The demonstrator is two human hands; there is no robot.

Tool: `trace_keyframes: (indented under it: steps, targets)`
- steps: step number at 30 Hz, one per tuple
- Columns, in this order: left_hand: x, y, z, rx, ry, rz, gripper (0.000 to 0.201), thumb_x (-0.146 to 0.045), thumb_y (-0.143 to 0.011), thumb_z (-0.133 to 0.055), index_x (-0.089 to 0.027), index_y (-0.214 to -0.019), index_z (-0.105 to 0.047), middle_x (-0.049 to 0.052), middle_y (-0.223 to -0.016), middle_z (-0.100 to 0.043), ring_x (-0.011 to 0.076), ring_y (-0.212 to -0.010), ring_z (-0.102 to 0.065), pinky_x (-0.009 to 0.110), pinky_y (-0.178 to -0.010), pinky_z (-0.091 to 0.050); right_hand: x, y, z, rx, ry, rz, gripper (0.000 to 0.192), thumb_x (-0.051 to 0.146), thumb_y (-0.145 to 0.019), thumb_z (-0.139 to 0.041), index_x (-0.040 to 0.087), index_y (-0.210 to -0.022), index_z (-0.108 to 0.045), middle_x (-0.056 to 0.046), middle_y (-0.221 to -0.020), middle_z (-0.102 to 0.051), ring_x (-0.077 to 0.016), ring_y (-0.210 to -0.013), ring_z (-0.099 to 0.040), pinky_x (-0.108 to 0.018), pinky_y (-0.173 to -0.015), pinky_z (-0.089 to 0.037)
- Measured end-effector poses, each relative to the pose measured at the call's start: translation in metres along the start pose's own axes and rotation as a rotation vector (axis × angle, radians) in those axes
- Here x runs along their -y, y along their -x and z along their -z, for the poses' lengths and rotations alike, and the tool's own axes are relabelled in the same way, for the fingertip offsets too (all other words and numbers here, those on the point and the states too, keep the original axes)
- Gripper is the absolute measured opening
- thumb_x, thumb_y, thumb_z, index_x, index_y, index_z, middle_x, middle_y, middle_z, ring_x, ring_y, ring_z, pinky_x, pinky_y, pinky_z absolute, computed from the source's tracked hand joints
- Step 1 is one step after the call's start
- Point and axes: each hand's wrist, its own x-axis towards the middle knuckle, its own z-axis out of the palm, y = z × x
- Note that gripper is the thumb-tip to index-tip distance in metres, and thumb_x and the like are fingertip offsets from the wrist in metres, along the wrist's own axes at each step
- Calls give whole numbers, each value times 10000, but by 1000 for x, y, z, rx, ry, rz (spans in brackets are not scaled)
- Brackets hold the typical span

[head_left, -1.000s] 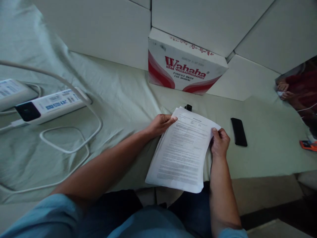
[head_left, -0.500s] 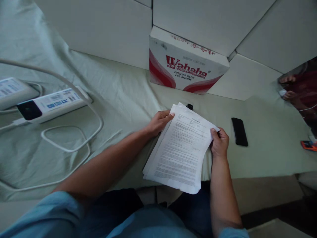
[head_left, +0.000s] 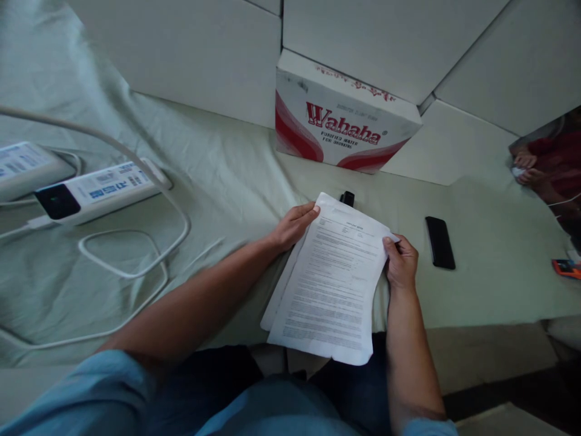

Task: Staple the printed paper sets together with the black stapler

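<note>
A few printed paper sheets (head_left: 333, 284) are held between my two hands, tilted over the front edge of the covered table. My left hand (head_left: 295, 225) grips their upper left edge, thumb on top and fingers beneath. At the upper right corner my right hand (head_left: 402, 260) pinches the paper between thumb and fingers. The top sheet carries dense lines of text, too small to read. Another sheet shows from under it on the left side. Just behind the paper's top edge lies a small black object (head_left: 347, 198), partly hidden, whose kind I cannot make out.
A Wahaha water carton (head_left: 345, 115) stands against the pale panels behind. A black phone (head_left: 439, 242) lies to the right. White power strips (head_left: 104, 188) and a looping white cable (head_left: 181, 224) occupy the left. At far right are another person's hands (head_left: 526, 166) and an orange device (head_left: 566, 267).
The top sheet has slid slightly down towards me, and its lower edge hangs lower. More of the black object shows behind it. Both hands keep their grip.
</note>
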Motion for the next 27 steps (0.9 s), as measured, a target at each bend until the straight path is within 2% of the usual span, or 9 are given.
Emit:
trace_keyframes:
  steps: [15, 18, 22, 27]
  targets:
    - [-3, 1, 1, -10, -142, -84, 609, -777, -960, -616, -176, -854, -617, 5, -761, -568, 150, -691, -500, 281, -630, -426, 2, 0, -2, 2, 41, -2, 415, 575, -771, -894, 201, -936, -821, -10, -826, -770, -177, -749, -643, -341, -777, -529]
    - [-1, 0, 1, -14, -220, -132, 619, -791, -994, -549, -192, -841, -580, -2, -751, -544, 147, -688, -477, 284, -646, -431, 4, 1, -3, -46, 37, 6, 411, 574, -768, -896, 198, -892, -789, 12, -786, -720, -151, -710, -594, -308, -722, -488]
    - [3, -2, 1, -42, -379, -180, 629, -799, -1031, -446, -209, -837, -542, 2, -757, -552, 157, -708, -490, 293, -674, -436, 6, 0, -4, -174, 50, 38, 448, 585, -745, -903, 198, -748, -678, 61, -663, -548, -110, -627, -451, -268, -619, -371]
    - [11, -6, 1, -76, -522, -188, 598, -767, -1062, -371, -237, -803, -469, -5, -721, -531, 161, -675, -477, 308, -664, -405, 10, -1, -8, -229, 4, 19, 491, 631, -708, -893, 209, -785, -655, 73, -640, -490, -106, -603, -390, -261, -579, -324]
